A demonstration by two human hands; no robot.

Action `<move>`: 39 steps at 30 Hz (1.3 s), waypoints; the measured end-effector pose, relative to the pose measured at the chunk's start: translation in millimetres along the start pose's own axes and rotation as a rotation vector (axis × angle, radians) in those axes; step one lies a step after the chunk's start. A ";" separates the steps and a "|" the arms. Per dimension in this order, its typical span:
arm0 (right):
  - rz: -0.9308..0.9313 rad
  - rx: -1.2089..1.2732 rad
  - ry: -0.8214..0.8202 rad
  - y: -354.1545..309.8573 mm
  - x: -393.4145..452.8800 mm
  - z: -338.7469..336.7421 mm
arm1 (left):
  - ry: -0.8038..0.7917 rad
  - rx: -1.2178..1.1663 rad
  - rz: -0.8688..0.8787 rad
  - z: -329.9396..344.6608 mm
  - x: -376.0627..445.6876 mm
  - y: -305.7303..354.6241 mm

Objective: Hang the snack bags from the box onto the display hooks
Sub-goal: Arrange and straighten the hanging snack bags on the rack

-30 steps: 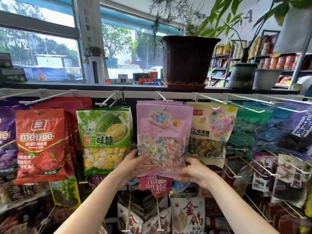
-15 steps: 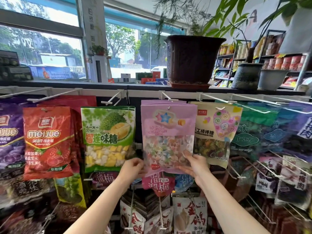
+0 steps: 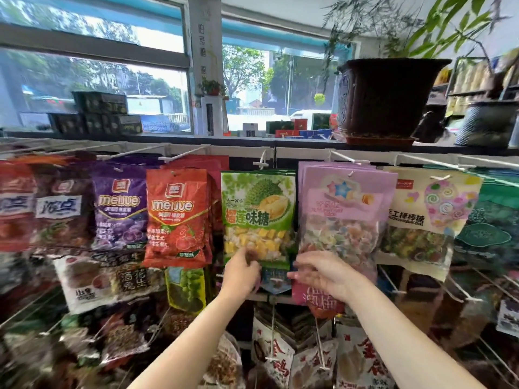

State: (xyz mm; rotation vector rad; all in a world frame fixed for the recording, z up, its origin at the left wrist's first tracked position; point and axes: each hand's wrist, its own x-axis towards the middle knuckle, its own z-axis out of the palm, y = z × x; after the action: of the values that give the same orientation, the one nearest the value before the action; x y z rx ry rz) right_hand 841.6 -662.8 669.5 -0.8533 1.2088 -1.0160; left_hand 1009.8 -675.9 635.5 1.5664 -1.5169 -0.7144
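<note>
The display rack (image 3: 276,151) fills the view, its white hooks (image 3: 348,161) reaching out toward the viewer. The pink candy bags (image 3: 341,211) hang flat from one hook, long axis vertical, at about 12 o'clock from the right hand (image 3: 327,273); the green durian candy bag (image 3: 258,217) hangs just beside them, at 12 o'clock from the left hand (image 3: 243,276). Both hands sit at the bags' lower edges. The right hand's fingers look loosely spread, holding nothing. The left hand is blurred; whether it grips anything I cannot tell. No box shows. Open room lies toward 6 o'clock, between the lower rows of hooks.
</note>
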 end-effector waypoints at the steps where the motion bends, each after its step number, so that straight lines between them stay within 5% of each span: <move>1: -0.018 -0.032 0.018 -2.2 3.0 11.1 | 0.052 -0.049 -0.021 -8.1 3.0 -5.0; 6: -0.012 -0.010 -0.009 0.4 25.0 45.5 | 0.074 -0.198 -0.066 -44.3 19.8 -32.1; 11: -0.033 0.223 0.033 -5.5 41.9 59.2 | -0.093 -0.005 -0.053 -59.9 20.5 -35.5; 19: -0.084 0.097 0.257 -5.5 36.7 64.0 | -0.252 0.137 -0.020 -64.4 16.2 -20.5; 29: -0.306 -0.487 0.373 -25.9 1.1 44.1 | 0.126 0.288 0.450 -40.6 -18.2 6.8; 36: -0.431 -0.816 0.408 -56.3 -43.7 -45.1 | 0.014 0.343 0.683 32.4 -27.7 81.1; 39: -0.380 -0.744 0.497 -70.4 -62.8 -106.3 | -0.046 0.354 0.747 74.2 -32.1 117.0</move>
State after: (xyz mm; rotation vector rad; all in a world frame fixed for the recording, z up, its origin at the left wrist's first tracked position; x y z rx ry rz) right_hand 722.2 -626.6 737.5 -1.5058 1.9568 -1.1271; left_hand 882.8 -649.4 693.6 1.0719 -2.1558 -0.0542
